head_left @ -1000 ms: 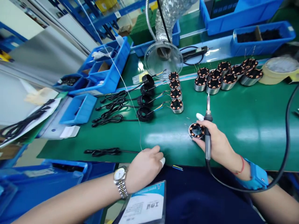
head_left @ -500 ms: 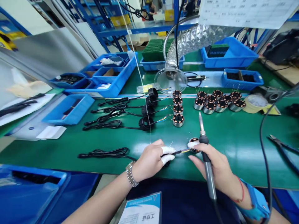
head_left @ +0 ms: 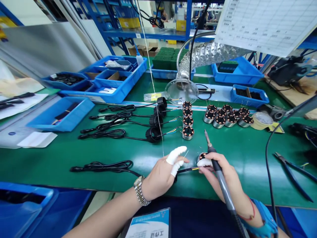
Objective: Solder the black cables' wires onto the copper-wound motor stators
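Note:
My left hand (head_left: 157,177), with white finger cots on thumb and forefinger, pinches a thin solder wire (head_left: 186,153) that hangs from above. Its fingertips are just over a black cable (head_left: 185,170) with a yellow wire at its end. My right hand (head_left: 226,177) is closed around a soldering iron (head_left: 226,190), whose tip points up and away. Thumb and a cotted finger of that hand also pinch the cable's wire ends beside a copper-wound motor stator (head_left: 201,156), partly hidden by the fingers. A coiled black cord (head_left: 106,166) lies left of my left hand.
Beyond my hands, a column of stators (head_left: 187,133) is beside black rings with cords (head_left: 153,134). More stators (head_left: 219,121) stand in a cluster at right. A clear fume hood (head_left: 182,92) is behind. Pliers (head_left: 288,165) lie right; blue bins (head_left: 61,124) stand left.
My left fingers have risen off the cable, keeping the solder wire. My right thumb has closed onto the wires by the stator. The camera view has shifted slightly.

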A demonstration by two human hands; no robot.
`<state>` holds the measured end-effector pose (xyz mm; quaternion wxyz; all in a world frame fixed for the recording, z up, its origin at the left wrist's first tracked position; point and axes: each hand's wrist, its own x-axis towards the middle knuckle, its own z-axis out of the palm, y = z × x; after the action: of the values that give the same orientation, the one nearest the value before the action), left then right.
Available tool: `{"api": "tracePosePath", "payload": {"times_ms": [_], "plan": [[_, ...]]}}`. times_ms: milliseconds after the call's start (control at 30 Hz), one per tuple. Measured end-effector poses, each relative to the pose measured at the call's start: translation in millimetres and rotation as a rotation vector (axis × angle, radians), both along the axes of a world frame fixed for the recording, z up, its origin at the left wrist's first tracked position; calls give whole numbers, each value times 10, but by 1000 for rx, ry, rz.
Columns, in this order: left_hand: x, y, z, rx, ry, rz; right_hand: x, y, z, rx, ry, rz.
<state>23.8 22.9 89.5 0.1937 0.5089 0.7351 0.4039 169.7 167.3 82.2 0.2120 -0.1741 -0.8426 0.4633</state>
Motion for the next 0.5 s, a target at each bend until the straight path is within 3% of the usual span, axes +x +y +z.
{"api": "tracePosePath", "payload": {"times_ms": [100,233,500], "plan": [[48,93,76,-110,-143,35,-23,-16,-17,-158,51,-12],[92,182,104,-64,-271,-6,-45,-37,-21,-288,96,-35],[57,246,96,-121,-435,-27,-70,-50,-14,-244,101,-37]]}}
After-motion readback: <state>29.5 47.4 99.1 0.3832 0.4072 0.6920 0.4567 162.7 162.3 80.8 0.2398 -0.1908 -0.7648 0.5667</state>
